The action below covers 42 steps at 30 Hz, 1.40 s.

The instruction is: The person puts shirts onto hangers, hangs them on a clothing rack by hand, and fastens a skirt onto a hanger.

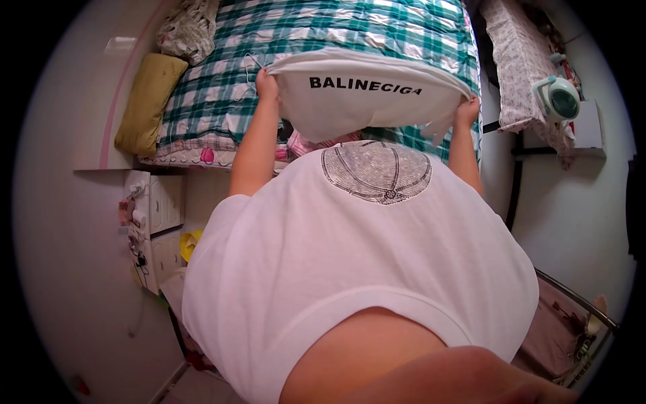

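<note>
Bulging into the near view, the person's white shirt (363, 262) is filling the foreground. Beyond it, the left hand (267, 86) and the right hand (467, 113) are each holding an end of a white lettered garment's (363, 104) top edge, fingers closing on the fabric. The garment is hanging between them, over the checked cover (222, 87); its spreading-out is looking largely done, while folding or laying flat is not yet showing. Farther off, an olive pillow (149, 104) is lying at the left, and a patterned bundle (187, 30) is resting past it.
</note>
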{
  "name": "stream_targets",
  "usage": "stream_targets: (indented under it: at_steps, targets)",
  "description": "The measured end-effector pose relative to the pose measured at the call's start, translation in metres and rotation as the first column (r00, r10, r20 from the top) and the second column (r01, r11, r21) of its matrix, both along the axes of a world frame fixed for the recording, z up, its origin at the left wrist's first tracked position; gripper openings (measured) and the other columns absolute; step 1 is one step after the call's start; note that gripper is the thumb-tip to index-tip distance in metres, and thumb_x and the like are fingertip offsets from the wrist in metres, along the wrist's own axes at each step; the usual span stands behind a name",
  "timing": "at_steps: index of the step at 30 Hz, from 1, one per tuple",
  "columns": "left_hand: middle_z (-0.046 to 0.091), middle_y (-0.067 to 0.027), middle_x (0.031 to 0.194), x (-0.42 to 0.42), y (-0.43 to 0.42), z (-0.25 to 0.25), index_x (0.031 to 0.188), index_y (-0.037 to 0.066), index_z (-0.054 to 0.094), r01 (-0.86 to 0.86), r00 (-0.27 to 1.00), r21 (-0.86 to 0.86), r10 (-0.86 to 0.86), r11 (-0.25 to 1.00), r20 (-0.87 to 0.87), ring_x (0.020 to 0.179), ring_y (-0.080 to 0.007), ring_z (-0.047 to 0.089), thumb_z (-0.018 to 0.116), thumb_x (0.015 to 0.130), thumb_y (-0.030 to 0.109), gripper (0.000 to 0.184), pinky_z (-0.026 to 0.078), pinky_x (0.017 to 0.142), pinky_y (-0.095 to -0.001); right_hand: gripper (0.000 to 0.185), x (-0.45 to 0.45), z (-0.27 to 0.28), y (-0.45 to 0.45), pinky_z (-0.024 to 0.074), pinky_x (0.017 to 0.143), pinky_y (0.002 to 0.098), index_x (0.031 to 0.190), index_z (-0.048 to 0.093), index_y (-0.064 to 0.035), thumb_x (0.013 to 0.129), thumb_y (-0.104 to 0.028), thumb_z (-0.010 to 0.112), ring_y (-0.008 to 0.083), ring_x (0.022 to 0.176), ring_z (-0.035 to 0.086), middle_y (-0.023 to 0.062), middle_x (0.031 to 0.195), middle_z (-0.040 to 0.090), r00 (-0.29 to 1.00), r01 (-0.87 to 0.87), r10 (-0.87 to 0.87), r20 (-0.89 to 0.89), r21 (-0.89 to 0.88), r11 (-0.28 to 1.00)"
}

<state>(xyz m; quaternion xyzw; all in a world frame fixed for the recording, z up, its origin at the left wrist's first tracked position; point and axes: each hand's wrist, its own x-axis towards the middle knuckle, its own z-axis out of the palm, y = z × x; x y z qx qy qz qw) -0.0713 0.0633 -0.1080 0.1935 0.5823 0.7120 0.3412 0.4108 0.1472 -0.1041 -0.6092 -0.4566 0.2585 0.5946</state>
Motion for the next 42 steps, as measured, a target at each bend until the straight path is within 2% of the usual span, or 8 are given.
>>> stream_targets:
  at_steps: [1, 9, 15, 20, 23, 31, 35, 42]
  targets:
    - [0.057, -0.0039, 0.082, 0.003, 0.0, 0.014, 0.089, 0.007, 0.052, 0.001, 0.994, 0.047, -0.005, 0.999, 0.105, 0.069, -0.0133, 0.053, 0.049, 0.079, 0.005, 0.01, 0.044, 0.062, -0.0262, 0.017, 0.004, 0.007, 0.002, 0.0435, 0.063, 0.0258, 0.089, 0.054, -0.0027, 0.081, -0.015, 0.06, 0.0119, 0.069, 0.052, 0.0039, 0.08, 0.057, 0.998, -0.006, 0.009, -0.064, 0.036, 0.999]
    - [0.058, -0.0028, 0.078, 0.01, -0.014, 0.122, 0.089, 0.007, 0.056, -0.014, 0.997, 0.284, 0.035, 0.959, -0.07, 0.067, -0.0109, 0.053, 0.054, 0.078, 0.004, 0.011, 0.044, 0.061, -0.0236, 0.018, 0.016, 0.089, -0.01, 0.044, 0.064, 0.0219, 0.09, 0.055, -0.0029, 0.081, -0.017, 0.062, 0.0094, 0.071, 0.052, 0.0023, 0.081, 0.057, 0.916, -0.213, 0.282, -0.284, 0.248, 0.945]
    - [0.059, -0.0033, 0.081, 0.016, -0.049, 0.112, 0.088, 0.005, 0.059, -0.089, 0.989, 0.158, 0.106, 0.983, -0.1, 0.069, -0.0114, 0.054, 0.051, 0.08, 0.008, 0.011, 0.044, 0.063, -0.0243, 0.017, 0.026, 0.086, -0.029, 0.0437, 0.067, 0.0222, 0.094, 0.059, -0.0024, 0.08, -0.012, 0.057, 0.01, 0.075, 0.054, 0.0028, 0.086, 0.059, 0.791, -0.503, 0.476, -0.385, 0.035, 0.864]
    - [0.059, -0.0054, 0.083, -0.011, -0.08, 0.025, 0.094, 0.004, 0.058, -0.019, 1.0, -0.006, 0.019, 1.0, 0.009, 0.071, -0.0127, 0.055, 0.047, 0.079, 0.006, 0.019, 0.044, 0.063, -0.0249, 0.02, 0.023, 0.042, -0.044, 0.0412, 0.072, 0.0239, 0.095, 0.059, -0.0015, 0.077, -0.009, 0.053, 0.0106, 0.079, 0.054, 0.0018, 0.086, 0.059, 0.728, -0.665, 0.556, -0.4, -0.216, 0.715]
    - [0.06, -0.0068, 0.086, -0.025, -0.103, -0.019, 0.1, 0.003, 0.056, 0.007, 0.999, -0.226, -0.016, 0.974, -0.038, 0.075, -0.0151, 0.056, 0.046, 0.08, 0.007, 0.023, 0.045, 0.066, -0.0264, 0.024, 0.01, 0.013, -0.043, 0.0397, 0.073, 0.0234, 0.097, 0.058, -0.0014, 0.075, -0.007, 0.05, 0.0107, 0.08, 0.052, 0.0021, 0.086, 0.058, 0.769, -0.595, 0.634, -0.08, -0.449, 0.667]
    - [0.059, -0.006, 0.084, -0.076, -0.11, -0.106, 0.102, 0.001, 0.057, 0.068, 0.992, -0.576, -0.118, 0.815, -0.049, 0.072, -0.0133, 0.053, 0.051, 0.076, 0.009, 0.027, 0.042, 0.063, -0.0245, 0.014, -0.077, -0.062, -0.055, 0.0361, 0.064, 0.021, 0.087, 0.055, -0.0058, 0.077, -0.016, 0.053, 0.0078, 0.07, 0.046, -0.0013, 0.078, 0.054, 0.775, -0.602, 0.365, -0.515, -0.431, 0.672]
    - [0.06, -0.0066, 0.083, -0.096, -0.098, -0.166, 0.101, 0.001, 0.058, 0.17, 0.95, -0.713, -0.305, 0.68, -0.064, 0.072, -0.0139, 0.053, 0.055, 0.076, 0.013, 0.028, 0.042, 0.062, -0.0252, 0.022, -0.116, -0.084, -0.064, 0.0367, 0.064, 0.0202, 0.088, 0.056, -0.0053, 0.078, -0.024, 0.062, 0.0073, 0.069, 0.046, -0.002, 0.076, 0.054, 0.839, -0.541, 0.442, -0.318, -0.576, 0.612]
    - [0.061, -0.0106, 0.087, -0.099, -0.056, -0.239, 0.097, 0.001, 0.059, 0.331, 0.843, -0.767, -0.537, 0.55, -0.02, 0.076, -0.0205, 0.057, 0.054, 0.074, 0.019, 0.029, 0.045, 0.068, -0.031, 0.02, -0.141, -0.125, -0.068, 0.0378, 0.067, 0.0207, 0.091, 0.055, -0.0032, 0.083, -0.022, 0.057, 0.0077, 0.074, 0.047, 0.0003, 0.082, 0.054, 0.949, -0.3, 0.207, -0.237, -0.48, 0.824]
